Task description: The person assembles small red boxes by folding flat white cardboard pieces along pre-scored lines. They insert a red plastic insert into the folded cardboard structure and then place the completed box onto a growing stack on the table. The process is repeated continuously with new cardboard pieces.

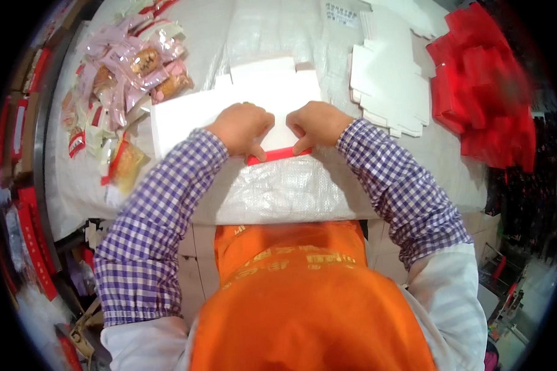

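Note:
A white, partly unfolded carton (195, 114) lies on the table in front of me, flaps pointing to the far side. Along its near edge runs a narrow red strip (281, 155), folded up. My left hand (244, 128) grips the left end of that strip, fingers curled and thumb against the red. At the other end, my right hand (320, 127) pinches it the same way, its fingers bent over the white inside. The fingertips are partly hidden behind the knuckles.
Plastic-wrapped baked snacks (127, 74) lie in a heap at the far left. Flat white carton blanks (387, 86) are stacked to the right, beside a pile of red cartons (479, 86). A translucent woven sheet (263, 198) covers the table up to its near edge.

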`<move>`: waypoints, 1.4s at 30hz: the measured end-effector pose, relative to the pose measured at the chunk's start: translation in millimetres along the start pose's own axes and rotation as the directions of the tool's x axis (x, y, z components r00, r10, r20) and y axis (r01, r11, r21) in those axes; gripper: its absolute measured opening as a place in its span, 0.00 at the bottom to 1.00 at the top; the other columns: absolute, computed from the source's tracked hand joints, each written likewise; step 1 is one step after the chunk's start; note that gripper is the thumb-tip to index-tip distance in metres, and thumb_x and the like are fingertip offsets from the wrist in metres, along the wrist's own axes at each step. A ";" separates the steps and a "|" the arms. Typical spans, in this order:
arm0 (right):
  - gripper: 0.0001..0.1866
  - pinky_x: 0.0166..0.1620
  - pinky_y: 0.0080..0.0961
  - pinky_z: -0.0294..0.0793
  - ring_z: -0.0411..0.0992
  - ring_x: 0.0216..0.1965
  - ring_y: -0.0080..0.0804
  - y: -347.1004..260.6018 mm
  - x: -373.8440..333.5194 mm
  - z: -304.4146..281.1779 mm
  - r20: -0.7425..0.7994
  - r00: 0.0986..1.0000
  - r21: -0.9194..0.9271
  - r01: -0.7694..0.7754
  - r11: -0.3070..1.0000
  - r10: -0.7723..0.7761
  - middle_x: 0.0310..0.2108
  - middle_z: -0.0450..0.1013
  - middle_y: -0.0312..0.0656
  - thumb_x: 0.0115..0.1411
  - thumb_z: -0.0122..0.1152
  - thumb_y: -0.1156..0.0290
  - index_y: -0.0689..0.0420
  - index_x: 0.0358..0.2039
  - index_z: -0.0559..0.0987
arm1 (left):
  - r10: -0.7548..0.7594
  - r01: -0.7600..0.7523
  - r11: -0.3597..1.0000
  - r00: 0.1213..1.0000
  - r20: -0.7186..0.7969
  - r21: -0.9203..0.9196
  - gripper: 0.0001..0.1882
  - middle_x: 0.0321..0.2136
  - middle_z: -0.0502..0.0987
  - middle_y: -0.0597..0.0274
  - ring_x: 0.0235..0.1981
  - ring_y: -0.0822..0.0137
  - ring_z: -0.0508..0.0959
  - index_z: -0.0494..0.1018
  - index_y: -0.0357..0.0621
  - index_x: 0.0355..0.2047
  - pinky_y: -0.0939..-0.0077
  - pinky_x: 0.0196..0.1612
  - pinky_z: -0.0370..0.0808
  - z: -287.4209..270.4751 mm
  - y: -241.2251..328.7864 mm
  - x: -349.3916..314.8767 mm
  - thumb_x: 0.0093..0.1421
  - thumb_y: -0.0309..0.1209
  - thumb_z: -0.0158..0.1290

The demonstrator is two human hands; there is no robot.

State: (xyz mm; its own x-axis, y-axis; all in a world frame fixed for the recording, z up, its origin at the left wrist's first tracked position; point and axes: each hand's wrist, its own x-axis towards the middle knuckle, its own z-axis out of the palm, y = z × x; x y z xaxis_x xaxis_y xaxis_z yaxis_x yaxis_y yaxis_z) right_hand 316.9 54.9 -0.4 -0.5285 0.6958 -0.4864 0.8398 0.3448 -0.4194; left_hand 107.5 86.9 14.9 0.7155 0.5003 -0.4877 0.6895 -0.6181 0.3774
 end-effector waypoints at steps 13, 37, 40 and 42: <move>0.18 0.63 0.41 0.69 0.71 0.57 0.45 24.7 -57.6 19.2 -0.750 0.659 -0.141 -0.086 0.986 -0.050 0.53 0.75 0.47 0.61 0.63 0.75 0.57 0.52 0.78 | 0.266 -0.192 0.964 0.746 -0.610 0.185 0.05 0.32 0.73 0.59 0.35 0.58 0.76 0.72 0.45 0.34 0.64 0.41 0.75 78.7 42.6 -35.0 0.57 0.28 0.55; 0.10 0.37 0.29 0.72 0.70 0.35 0.33 -46.0 -69.5 114.7 -0.697 0.604 -0.294 0.250 0.923 -0.386 0.32 0.68 0.37 0.53 0.62 0.70 0.57 0.36 0.75 | 0.217 -0.242 0.968 0.696 -0.684 0.061 0.19 0.42 0.78 0.56 0.46 0.53 0.78 0.76 0.38 0.43 0.57 0.54 0.74 96.8 23.9 -104.4 0.48 0.22 0.61; 0.10 0.37 0.29 0.72 0.70 0.35 0.33 -49.7 -67.0 115.0 -0.706 0.606 -0.283 0.233 0.930 -0.366 0.32 0.68 0.37 0.53 0.61 0.71 0.57 0.36 0.75 | 0.114 -0.223 0.972 0.708 -0.697 -0.069 0.20 0.40 0.78 0.55 0.43 0.53 0.78 0.77 0.36 0.44 0.59 0.51 0.75 112.5 49.7 -96.0 0.48 0.21 0.62; 0.10 0.37 0.29 0.72 0.71 0.35 0.33 -50.4 -65.8 115.2 -0.707 0.617 -0.274 0.211 0.938 -0.346 0.32 0.68 0.37 0.53 0.62 0.71 0.57 0.36 0.75 | 0.100 -0.187 0.981 0.694 -0.713 -0.044 0.20 0.39 0.78 0.56 0.42 0.53 0.78 0.77 0.36 0.44 0.62 0.47 0.77 125.5 49.9 -88.0 0.48 0.20 0.62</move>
State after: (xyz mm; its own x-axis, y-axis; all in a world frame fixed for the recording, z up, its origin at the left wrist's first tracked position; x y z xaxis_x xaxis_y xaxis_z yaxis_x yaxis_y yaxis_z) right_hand 295.0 -80.9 -35.6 -0.5286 0.7554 0.3873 0.7101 0.6435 -0.2859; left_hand 64.8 -64.1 -22.2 0.6456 0.7178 0.2608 0.5482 -0.6733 0.4961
